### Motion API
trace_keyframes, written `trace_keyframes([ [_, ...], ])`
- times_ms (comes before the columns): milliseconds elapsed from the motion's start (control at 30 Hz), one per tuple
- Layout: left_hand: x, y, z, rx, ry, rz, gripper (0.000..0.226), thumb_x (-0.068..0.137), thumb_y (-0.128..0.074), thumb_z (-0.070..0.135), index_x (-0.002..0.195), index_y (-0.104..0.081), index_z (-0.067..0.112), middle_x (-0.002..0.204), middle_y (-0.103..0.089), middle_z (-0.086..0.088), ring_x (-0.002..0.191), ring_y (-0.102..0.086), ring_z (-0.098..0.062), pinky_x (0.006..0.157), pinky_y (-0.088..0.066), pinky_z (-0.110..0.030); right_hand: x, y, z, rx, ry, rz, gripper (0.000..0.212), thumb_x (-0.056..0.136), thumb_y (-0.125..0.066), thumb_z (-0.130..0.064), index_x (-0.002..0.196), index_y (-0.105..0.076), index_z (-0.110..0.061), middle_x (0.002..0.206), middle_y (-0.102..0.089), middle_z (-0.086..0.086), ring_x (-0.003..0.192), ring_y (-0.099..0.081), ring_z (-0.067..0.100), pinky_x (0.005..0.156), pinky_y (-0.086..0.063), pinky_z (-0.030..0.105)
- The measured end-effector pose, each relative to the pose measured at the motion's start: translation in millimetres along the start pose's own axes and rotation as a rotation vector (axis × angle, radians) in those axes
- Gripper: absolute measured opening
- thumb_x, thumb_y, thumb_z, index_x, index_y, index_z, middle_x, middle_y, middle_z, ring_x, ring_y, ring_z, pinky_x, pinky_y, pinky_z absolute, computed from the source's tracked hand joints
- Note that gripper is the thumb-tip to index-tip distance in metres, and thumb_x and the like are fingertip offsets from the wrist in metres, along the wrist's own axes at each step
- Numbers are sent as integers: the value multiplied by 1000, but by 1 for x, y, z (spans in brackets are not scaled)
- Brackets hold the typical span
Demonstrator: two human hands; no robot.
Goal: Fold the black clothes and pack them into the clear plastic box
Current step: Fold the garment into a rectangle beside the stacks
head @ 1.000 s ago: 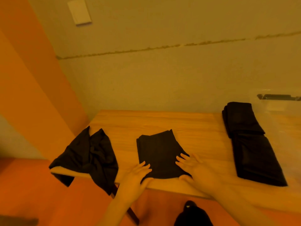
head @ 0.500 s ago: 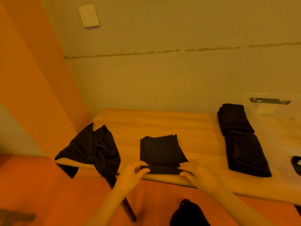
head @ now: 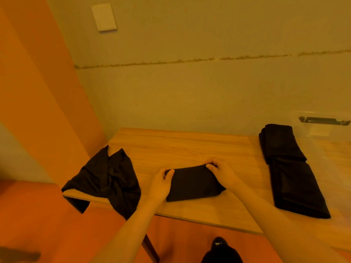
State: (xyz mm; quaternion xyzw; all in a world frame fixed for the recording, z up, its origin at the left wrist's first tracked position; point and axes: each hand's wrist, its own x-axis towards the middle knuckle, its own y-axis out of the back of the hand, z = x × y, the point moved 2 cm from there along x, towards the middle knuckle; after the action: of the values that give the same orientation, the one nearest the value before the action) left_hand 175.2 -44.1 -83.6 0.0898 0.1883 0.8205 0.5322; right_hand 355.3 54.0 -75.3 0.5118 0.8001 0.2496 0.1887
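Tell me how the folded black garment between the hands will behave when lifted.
The folded garment will probably sag and unfold unless supported underneath, since it is soft layered cloth. It looks light. The left hand and right hand pinching its ends should keep it together.

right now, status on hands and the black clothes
Left hand and right hand both grip the folded garment. Crumpled garment waiting left. Folded stack right. Nothing blocking.

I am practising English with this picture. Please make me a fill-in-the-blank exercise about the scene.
1. Both hands, the left hand and right hand, hold the folded black cloth on the wooden ____.
2. The crumpled cloth hangs over the table's ____ corner.
3. The folded stack lies beside the clear plastic ____.

Answers: table; left; box
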Motion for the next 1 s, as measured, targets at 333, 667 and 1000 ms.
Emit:
trace_keyframes([
  [333, 8, -5, -24, 142, 5, 265, 39, 96, -46, 29, 130, -45, 9, 122, -54, -1, 108, -54, -17, 82, -46, -27, 0, 5, 43, 107, -378, 285, 31, 96, -46, -25, 123, -53, -13, 94, -60, 3, 75, -58, 14, 60, -44, 22],
  [667, -7, -27, -21, 31, 93, 141, 48, 96, -47, 25, 142, -36, 14, 142, -42, -3, 132, -38, -20, 102, -35, -29, -37, -28, 15, 90, -307, 107, 45, 88, -62, -27, 129, -52, -10, 103, -67, 10, 89, -63, 16, 69, -46, 22],
  [1000, 2, -8, -11, -84, 235, 260, 39, 91, -58, 24, 125, -56, 5, 124, -59, -10, 118, -51, -24, 83, -37, -22, -23, -25, 4, -33, -299, 147, 55, 88, -62, -29, 137, -43, -12, 134, -51, 7, 120, -51, 20, 92, -45, 28],
])
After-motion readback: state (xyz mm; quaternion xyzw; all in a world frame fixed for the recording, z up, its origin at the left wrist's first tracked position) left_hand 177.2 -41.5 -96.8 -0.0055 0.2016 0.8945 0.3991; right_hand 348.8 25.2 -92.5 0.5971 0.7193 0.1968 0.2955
